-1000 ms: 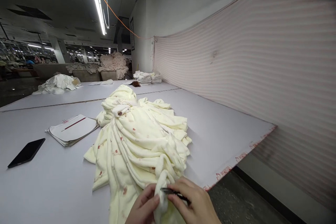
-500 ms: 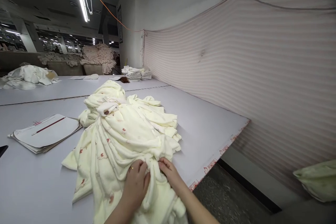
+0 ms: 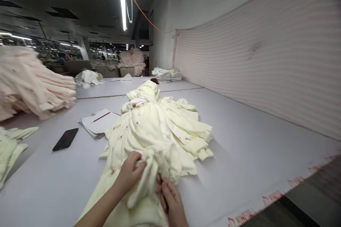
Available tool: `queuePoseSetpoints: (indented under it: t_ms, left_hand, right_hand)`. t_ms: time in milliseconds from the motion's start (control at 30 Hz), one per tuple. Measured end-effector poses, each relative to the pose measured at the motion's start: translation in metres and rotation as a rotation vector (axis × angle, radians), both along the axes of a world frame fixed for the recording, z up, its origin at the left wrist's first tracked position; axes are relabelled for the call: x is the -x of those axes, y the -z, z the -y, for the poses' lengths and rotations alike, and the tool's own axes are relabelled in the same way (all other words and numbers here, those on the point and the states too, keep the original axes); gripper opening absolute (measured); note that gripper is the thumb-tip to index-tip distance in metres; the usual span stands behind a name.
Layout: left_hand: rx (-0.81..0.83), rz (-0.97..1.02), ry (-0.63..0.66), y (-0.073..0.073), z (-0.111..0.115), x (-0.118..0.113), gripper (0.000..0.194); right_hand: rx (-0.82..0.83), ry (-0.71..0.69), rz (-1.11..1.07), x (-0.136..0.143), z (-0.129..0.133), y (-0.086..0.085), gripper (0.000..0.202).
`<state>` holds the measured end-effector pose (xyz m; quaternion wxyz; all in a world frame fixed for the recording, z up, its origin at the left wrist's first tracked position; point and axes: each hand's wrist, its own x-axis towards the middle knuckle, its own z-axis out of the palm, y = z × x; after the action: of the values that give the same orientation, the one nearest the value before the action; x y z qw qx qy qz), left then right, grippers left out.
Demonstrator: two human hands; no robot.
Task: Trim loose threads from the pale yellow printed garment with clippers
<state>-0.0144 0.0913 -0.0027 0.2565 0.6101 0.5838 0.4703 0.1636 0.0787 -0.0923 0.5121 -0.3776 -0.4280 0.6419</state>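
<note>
On the grey table (image 3: 253, 142), both hands' fingers (image 3: 138, 166) clutch bunched cream fabric (image 3: 160, 131).

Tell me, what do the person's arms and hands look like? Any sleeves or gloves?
Both are bare. The left hand wears no glove, and its forearm shows no sleeve as far as the picture's bottom edge. The right hand is gloveless too; only it and the wrist show, so a sleeve higher up cannot be ruled out. No watch or bracelet shows. Whether any fingers carry a ring cannot be told here.
</note>
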Motion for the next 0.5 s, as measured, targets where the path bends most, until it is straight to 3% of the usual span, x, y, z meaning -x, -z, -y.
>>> queuePoseSetpoints:
  t_ms: [67, 167, 233, 300, 400, 500]
  left_hand:
    - [0.041, 0.175, 0.03, -0.018, -0.008, -0.012, 0.018]
    - [0.169, 0.442, 0.246, -0.032, -0.026, -0.033, 0.024]
    - [0.277, 0.573, 0.384, -0.035, -0.033, -0.039, 0.032]
    - [0.343, 0.665, 0.436, -0.036, -0.031, -0.032, 0.038]
    - [0.321, 0.718, 0.339, -0.034, -0.005, -0.002, 0.038]
    - [0.189, 0.644, 0.048, -0.018, 0.041, 0.03, 0.02]
  right_hand:
    - [-0.03, 0.007, -0.004, -0.015, 0.006, -0.007, 0.043]
    - [-0.187, 0.032, 0.099, -0.024, 0.023, -0.016, 0.039]
    - [-0.308, -0.058, 0.272, -0.017, 0.035, -0.018, 0.033]
    - [-0.415, -0.212, 0.508, -0.002, 0.044, -0.017, 0.035]
    - [-0.583, -0.354, 0.848, 0.021, 0.043, -0.014, 0.04]
    - [-0.642, -0.353, 0.94, 0.03, 0.027, -0.017, 0.02]
